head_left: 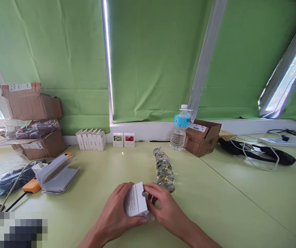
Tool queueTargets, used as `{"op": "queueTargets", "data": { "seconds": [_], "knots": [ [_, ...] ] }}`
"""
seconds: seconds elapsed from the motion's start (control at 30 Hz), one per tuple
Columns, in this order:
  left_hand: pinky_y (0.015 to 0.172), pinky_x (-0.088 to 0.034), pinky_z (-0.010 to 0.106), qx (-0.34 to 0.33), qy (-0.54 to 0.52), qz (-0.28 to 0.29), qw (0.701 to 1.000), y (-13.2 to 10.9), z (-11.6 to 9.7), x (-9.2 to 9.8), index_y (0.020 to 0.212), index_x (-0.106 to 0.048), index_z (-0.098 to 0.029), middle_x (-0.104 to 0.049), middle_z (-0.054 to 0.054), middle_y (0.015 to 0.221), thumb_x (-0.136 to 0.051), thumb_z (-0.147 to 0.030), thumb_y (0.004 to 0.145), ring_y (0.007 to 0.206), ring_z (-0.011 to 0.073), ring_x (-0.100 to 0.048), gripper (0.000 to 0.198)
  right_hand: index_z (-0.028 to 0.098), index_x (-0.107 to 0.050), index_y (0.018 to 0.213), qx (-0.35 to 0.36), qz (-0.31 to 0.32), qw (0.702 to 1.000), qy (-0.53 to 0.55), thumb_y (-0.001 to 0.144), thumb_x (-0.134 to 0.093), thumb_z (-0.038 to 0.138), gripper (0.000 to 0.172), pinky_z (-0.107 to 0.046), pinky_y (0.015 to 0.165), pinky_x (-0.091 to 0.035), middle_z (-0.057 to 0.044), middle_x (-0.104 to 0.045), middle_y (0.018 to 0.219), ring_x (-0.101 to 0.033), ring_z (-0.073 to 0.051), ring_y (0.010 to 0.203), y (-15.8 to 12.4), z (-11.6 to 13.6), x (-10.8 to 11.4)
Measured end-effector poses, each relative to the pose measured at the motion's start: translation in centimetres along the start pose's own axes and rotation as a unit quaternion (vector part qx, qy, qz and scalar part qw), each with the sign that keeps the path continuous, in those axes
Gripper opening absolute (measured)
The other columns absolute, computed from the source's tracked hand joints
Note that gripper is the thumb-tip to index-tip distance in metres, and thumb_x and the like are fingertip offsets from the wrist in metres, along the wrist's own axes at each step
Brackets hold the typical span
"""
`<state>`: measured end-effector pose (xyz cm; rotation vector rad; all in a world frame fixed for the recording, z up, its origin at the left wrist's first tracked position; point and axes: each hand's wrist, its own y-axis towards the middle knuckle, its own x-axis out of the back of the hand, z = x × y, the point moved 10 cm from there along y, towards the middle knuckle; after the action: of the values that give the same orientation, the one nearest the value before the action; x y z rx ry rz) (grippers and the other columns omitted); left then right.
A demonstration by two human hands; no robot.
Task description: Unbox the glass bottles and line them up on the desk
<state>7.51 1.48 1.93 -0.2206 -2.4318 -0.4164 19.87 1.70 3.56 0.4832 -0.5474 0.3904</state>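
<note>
In the head view, a small white carton point(132, 201) with fine printing on one side is tilted up above the table in front of me. My left hand point(118, 210) is wrapped round it from the left, thumb along the lower edge. At its right end, my right hand point(162, 205) is closed in, with the index finger and thumb on the carton's edge. Something pale shows under that end, too hidden to make out. Just beyond my right hand stands a row of clear glass pieces point(165, 168) with small gold-coloured ornaments.
Several white cartons point(90, 139) and two picture cards point(123, 140) stand along the wall. A water bottle point(180, 129) is beside a brown box point(202, 137). At left lie an open booklet point(58, 175), stacked cardboard boxes point(31, 103) and cables. A black strap point(261, 153) with white cable lies right.
</note>
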Motion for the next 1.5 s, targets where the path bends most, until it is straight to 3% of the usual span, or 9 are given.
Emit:
{"op": "queueTargets", "data": {
  "seconds": [0.13,0.27,0.73,0.93,1.07,1.27,1.5],
  "knots": [
    [0.093,-0.045,0.034,-0.016,-0.002,0.006,1.0,-0.1,-0.2,0.0,0.122,-0.05,-0.027,-0.057,0.003,0.12,-0.085,-0.039,0.055,0.107,0.024,-0.055,0.076,0.022,-0.061,0.095,0.016,-0.015,0.998,-0.059,0.079,-0.059,0.009,0.02,-0.027,0.08,-0.043,-0.003,-0.058,0.102,-0.054,-0.018,0.093,-0.3,0.3,0.3],
    [0.09,-0.046,0.034,-0.052,-0.005,0.045,0.998,-0.2,-1.2,-0.2,0.118,-0.052,-0.026,-0.059,0.003,0.114,-0.085,-0.048,0.053,0.103,0.0235,-0.056,0.077,0.021,-0.058,0.091,0.002,0.014,0.997,-0.072,0.079,-0.059,0.009,0.017,-0.025,0.07,-0.043,0.0,-0.056,0.091,-0.052,-0.016,0.079,-0.3,0.1,-0.1],
    [0.091,-0.045,0.034,-0.093,-0.031,0.09,0.991,-0.3,-1.6,-0.2,0.121,-0.052,-0.026,-0.059,0.004,0.112,-0.084,-0.052,0.052,0.103,0.0239,-0.056,0.082,0.02,-0.06,0.088,0.034,0.044,0.997,-0.054,0.086,-0.061,0.017,0.004,-0.023,0.066,-0.043,0.0,-0.054,0.086,-0.052,-0.013,0.073,0.0,0.2,0.0],
    [0.094,-0.044,0.039,-0.081,-0.014,0.093,0.992,-0.3,-1.3,0.0,0.126,-0.05,-0.025,-0.059,0.007,0.118,-0.08,-0.059,0.053,0.106,0.0279,-0.056,0.086,0.02,-0.06,0.092,0.064,0.014,0.994,-0.087,0.092,-0.051,0.017,0.01,-0.026,0.073,-0.044,-0.002,-0.06,0.089,-0.056,-0.015,0.078,-0.2,0.8,0.4],
    [0.093,-0.045,0.038,-0.08,-0.025,0.101,0.991,-0.4,-1.4,-0.3,0.126,-0.05,-0.026,-0.059,0.006,0.117,-0.082,-0.058,0.051,0.105,0.0269,-0.056,0.087,0.021,-0.055,0.1,0.027,-0.043,0.997,-0.054,0.093,-0.047,0.017,0.011,-0.025,0.068,-0.046,-0.001,-0.061,0.089,-0.058,-0.014,0.072,-0.3,-0.3,1.1],
    [0.089,-0.046,0.034,-0.082,-0.04,0.095,0.991,-0.5,-2.0,-0.5,0.122,-0.053,-0.026,-0.059,0.004,0.112,-0.083,-0.054,0.053,0.102,0.0249,-0.056,0.08,0.02,-0.049,0.081,0.022,-0.111,0.991,-0.075,0.088,-0.05,0.014,0.01,-0.024,0.062,-0.043,-0.001,-0.053,0.082,-0.052,-0.013,0.067,-0.5,-0.3,1.9],
    [0.087,-0.048,0.032,-0.057,-0.049,0.054,0.996,-0.1,-1.7,0.0,0.12,-0.052,-0.024,-0.06,0.004,0.112,-0.083,-0.049,0.055,0.099,0.0235,-0.058,0.076,0.019,-0.061,0.082,0.122,-0.069,0.977,-0.159,0.09,-0.054,0.018,0.011,-0.031,0.073,-0.04,-0.004,-0.059,0.082,-0.05,-0.018,0.079,-0.6,2.5,1.2]
  ]
}}
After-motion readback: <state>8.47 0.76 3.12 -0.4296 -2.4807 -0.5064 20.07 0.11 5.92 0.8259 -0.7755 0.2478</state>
